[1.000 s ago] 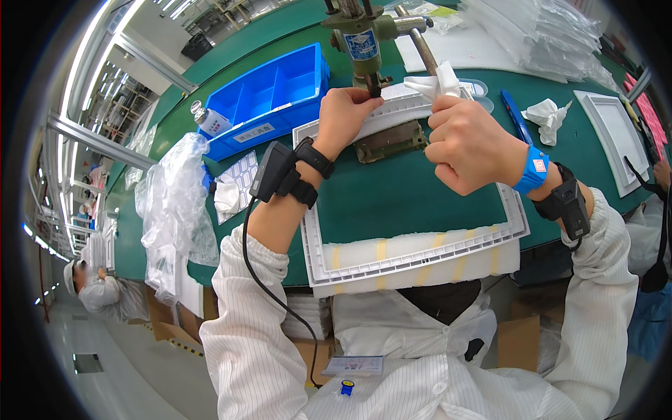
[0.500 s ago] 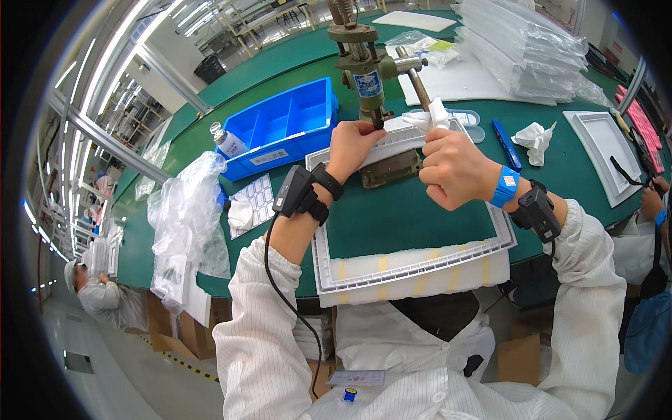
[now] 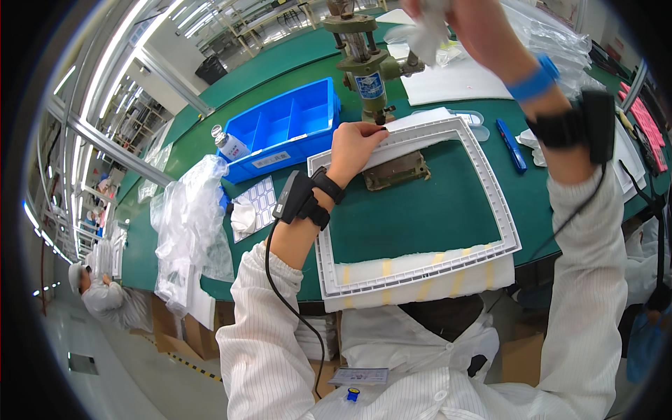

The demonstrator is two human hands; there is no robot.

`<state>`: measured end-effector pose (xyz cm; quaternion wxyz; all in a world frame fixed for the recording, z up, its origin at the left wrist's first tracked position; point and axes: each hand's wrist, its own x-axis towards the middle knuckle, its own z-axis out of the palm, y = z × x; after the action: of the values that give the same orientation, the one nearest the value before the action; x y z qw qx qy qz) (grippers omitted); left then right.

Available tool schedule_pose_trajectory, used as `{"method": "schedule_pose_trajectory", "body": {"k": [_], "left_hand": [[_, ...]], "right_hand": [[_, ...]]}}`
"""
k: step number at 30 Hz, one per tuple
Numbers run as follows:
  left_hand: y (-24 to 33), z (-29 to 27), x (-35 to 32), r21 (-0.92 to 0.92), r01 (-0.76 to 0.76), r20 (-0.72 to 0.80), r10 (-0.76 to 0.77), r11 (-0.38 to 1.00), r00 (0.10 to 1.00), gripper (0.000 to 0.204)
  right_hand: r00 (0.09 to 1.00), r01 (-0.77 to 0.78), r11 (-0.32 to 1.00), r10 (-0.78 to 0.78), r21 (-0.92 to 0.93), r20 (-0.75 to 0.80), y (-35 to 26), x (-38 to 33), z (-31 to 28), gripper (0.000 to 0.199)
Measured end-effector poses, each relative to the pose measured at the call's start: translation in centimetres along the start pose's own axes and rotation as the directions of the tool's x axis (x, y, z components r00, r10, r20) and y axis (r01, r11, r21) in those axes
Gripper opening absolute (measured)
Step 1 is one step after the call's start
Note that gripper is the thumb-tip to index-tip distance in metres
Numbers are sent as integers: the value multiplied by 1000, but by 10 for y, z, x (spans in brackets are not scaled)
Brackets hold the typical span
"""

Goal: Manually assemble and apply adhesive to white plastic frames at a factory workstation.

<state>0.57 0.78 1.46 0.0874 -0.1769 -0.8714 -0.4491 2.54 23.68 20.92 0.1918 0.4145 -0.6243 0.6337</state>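
A white rectangular frame (image 3: 507,217) lies on the green bench, its far side beneath the head of a green hand press (image 3: 369,85). My left hand (image 3: 355,148) rests at the frame's far rail, with thumb and fingertips pinched together under the press tip. A small dark bit shows at these fingertips; what it is cannot be made out. My right hand (image 3: 483,35) is raised at the upper edge of the view, closed around the press's lever, which is wrapped in white cloth (image 3: 428,35). Part of its fingers is cut off. White foam (image 3: 420,283) lies under the frame's near side.
A blue divided bin (image 3: 280,133) stands left of the press, with a small bottle (image 3: 229,143) beside it. Plastic bags (image 3: 189,224) and a label sheet (image 3: 255,206) lie at left. A blue pen-like tool (image 3: 511,145) lies at right. A metal block (image 3: 397,171) sits below the press.
My right hand has swung up and away, and the cloth-wrapped lever has risen with it. My left hand stays pinched at the frame's far rail.
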Motion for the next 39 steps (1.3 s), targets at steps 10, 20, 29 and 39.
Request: {"method": "schedule_pose_trajectory", "body": {"k": [10,20,29,39], "left_hand": [[3,-1,1,-59,47,29,-45,997,999,28],[1,0,2,-83,28,24,-26,996,999,24],[0,0,2,-87,28,23,-26,996,999,25],[0,-1,2,-37,-1,-18,1,999,1000,27]], "right_hand": [[861,-366,894,430,257,-270,148,119,-20,30],[899,-361,923,382,135,-212,160,105,-37,23],[918,-306,947,266,-99,-295,139,93,-34,27],[879,-208,972,233,105,-416,87,93,0,18]]}}
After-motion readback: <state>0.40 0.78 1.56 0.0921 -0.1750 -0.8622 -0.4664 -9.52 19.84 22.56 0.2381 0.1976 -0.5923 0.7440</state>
